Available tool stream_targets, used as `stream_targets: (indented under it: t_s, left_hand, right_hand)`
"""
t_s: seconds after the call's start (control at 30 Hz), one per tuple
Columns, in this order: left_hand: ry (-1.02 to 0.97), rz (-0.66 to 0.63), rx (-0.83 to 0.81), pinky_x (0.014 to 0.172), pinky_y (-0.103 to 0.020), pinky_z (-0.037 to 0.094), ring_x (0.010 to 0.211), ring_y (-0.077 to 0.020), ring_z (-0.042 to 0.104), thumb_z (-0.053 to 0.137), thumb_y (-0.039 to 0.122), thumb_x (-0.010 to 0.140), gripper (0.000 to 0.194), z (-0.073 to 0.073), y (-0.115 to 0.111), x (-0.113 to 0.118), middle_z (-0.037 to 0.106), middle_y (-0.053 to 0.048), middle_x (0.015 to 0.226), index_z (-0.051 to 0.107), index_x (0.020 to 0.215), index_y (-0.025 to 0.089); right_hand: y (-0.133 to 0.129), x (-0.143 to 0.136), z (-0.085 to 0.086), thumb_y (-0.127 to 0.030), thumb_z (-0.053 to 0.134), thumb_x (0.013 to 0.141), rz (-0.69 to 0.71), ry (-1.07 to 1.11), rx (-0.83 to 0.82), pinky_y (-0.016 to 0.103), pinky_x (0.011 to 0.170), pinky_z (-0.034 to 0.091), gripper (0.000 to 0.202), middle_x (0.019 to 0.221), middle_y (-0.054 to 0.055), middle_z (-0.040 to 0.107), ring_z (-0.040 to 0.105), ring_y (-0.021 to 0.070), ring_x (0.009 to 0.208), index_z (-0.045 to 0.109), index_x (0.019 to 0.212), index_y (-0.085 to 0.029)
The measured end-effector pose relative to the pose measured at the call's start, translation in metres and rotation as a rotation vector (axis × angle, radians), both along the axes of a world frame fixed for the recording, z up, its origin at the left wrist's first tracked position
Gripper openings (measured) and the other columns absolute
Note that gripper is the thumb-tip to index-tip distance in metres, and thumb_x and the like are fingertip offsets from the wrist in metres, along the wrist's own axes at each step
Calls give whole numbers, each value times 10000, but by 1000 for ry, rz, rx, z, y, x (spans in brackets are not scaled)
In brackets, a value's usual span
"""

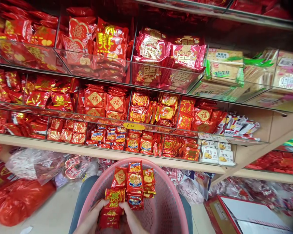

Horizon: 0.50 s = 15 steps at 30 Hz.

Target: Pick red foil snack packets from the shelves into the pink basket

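A pink plastic basket (179,204) stands upright between my knees. Over its left part, my left hand (92,217) and my right hand (131,218) grip a red and gold snack packet (115,197) from both sides, thumbs at its edges. More red packets (109,218) show just below it, between my hands. Also in the basket are a red packet with a gold diamond (119,177), red packets with blue and white labels (135,182) and red-yellow biscuit packets (148,178). My lower fingers are hidden behind the packets.
Tiered shelves ahead hold red snack packets (112,39) behind clear dividers, and green-white cracker packs (224,66) at right. A yellow price tag (134,126) hangs mid-shelf. Red plastic bags (21,203) lie on the floor at left, an open cardboard box (222,216) at right.
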<state>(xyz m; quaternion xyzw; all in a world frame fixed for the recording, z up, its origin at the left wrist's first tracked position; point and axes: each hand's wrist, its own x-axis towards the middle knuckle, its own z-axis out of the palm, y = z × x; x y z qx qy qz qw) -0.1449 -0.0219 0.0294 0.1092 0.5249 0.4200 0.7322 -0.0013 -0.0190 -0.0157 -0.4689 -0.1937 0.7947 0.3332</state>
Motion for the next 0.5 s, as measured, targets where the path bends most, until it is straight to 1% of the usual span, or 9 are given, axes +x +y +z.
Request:
stream_targets:
  t_s: [0.07, 0.1, 0.2, 0.27, 0.37, 0.43, 0.5]
  left_hand:
    - [8, 3, 0, 847, -342, 527, 953, -253, 673, 635, 343, 763, 422, 2, 0, 2, 725, -79, 1013, 579, 1138, 158]
    - [9, 11, 0, 854, -342, 524, 953, -253, 673, 639, 356, 761, 439, 1, 0, 3, 725, -80, 1016, 573, 1150, 163]
    - [16, 51, -1, 864, -357, 521, 962, -264, 670, 657, 383, 742, 506, -3, 1, 6, 725, -83, 1015, 549, 1189, 172]
    - [20, 67, -8, 866, -386, 522, 967, -285, 667, 669, 407, 722, 552, -8, 2, 7, 726, -92, 1005, 542, 1204, 171]
    - [61, 79, -18, 865, -431, 520, 943, -325, 671, 686, 498, 675, 594, -14, 5, 9, 725, -116, 983, 589, 1154, 160]
    - [89, 87, -11, 856, -448, 523, 928, -346, 672, 696, 549, 637, 623, -16, 6, 11, 725, -130, 963, 620, 1109, 151]
    - [102, 92, 12, 841, -462, 527, 923, -360, 670, 699, 573, 617, 640, -17, 6, 15, 726, -136, 941, 630, 1092, 149]
  right_hand:
    - [1, 0, -2, -483, 726, 517, -33, -15, 35, 378, 777, 504, 501, 990, 64, 702, 631, 263, 969, 639, 947, -239]
    - [2, -2, -4, -468, 731, 512, -41, -18, 52, 381, 785, 502, 476, 993, 59, 702, 624, 266, 985, 642, 923, -245]
    - [7, -11, -12, -503, 644, 578, -16, 0, 62, 411, 754, 509, 389, 906, 74, 716, 631, 286, 973, 647, 851, -225]
    - [11, -18, -19, -507, 601, 583, 8, 44, 55, 411, 729, 513, 415, 844, 88, 720, 639, 291, 958, 644, 859, -199]
    - [15, -26, -31, -490, 601, 558, -9, 113, 51, 391, 725, 516, 469, 848, 84, 726, 646, 284, 959, 640, 911, -183]
    - [15, -29, -38, -489, 605, 561, -27, 147, 44, 385, 737, 516, 471, 874, 78, 730, 650, 279, 963, 641, 922, -188]
    - [15, -30, -44, -482, 615, 565, -46, 161, 34, 387, 747, 513, 461, 857, 75, 734, 662, 278, 937, 639, 919, -188]
